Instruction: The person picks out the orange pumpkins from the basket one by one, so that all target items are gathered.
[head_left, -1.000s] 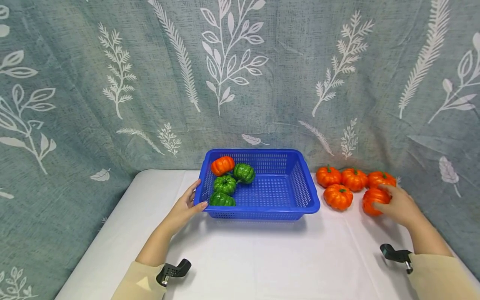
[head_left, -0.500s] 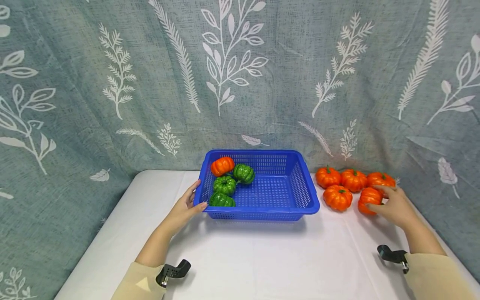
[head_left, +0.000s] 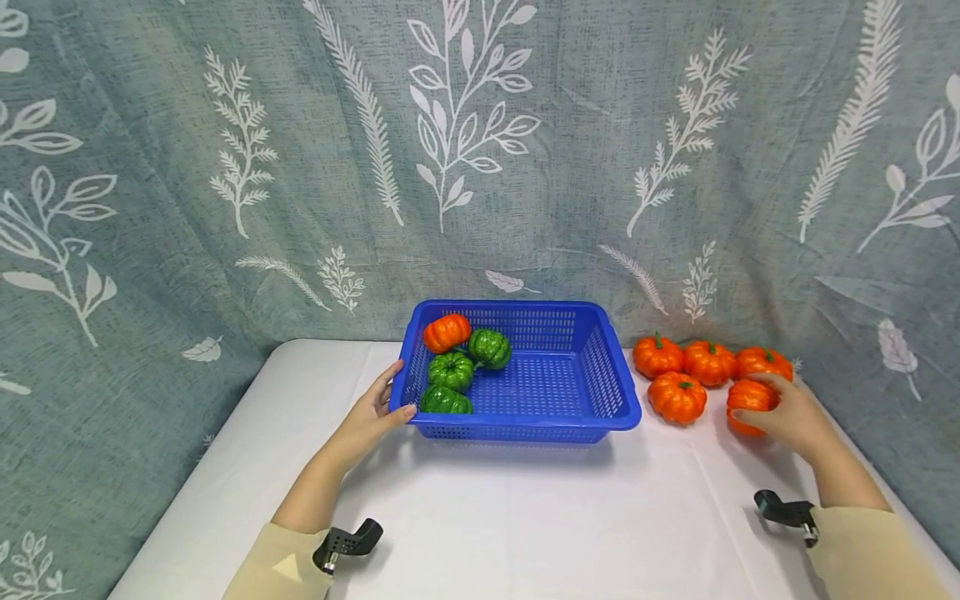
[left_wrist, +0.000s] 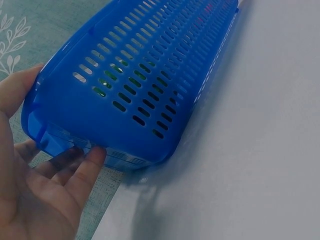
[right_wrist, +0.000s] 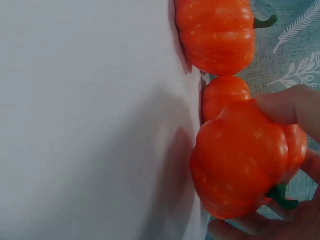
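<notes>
My right hand (head_left: 797, 417) grips an orange toy pumpkin (head_left: 750, 402), thumb on one side and fingers on the other. In the right wrist view this pumpkin (right_wrist: 240, 160) is tipped sideways, its green stem toward my fingers; whether it touches the table I cannot tell. On the left, my left hand (head_left: 367, 423) holds the end of a blue plastic basket (head_left: 517, 419), thumb at the rim and fingers against the end wall (left_wrist: 70, 135). Inside the basket's left part lie one orange pumpkin (head_left: 447, 333) and three green ones, including a green pumpkin (head_left: 451, 372).
Several more orange pumpkins (head_left: 677, 397) stand on the white table (head_left: 525, 508) right of the basket, close to my right hand. A patterned grey-green cloth (head_left: 525, 208) hangs behind the table and along both sides.
My right hand has shifted slightly left over the second. The pumpkin in it went a little left, then back right, and has turned. The left hand and basket keep their place.
</notes>
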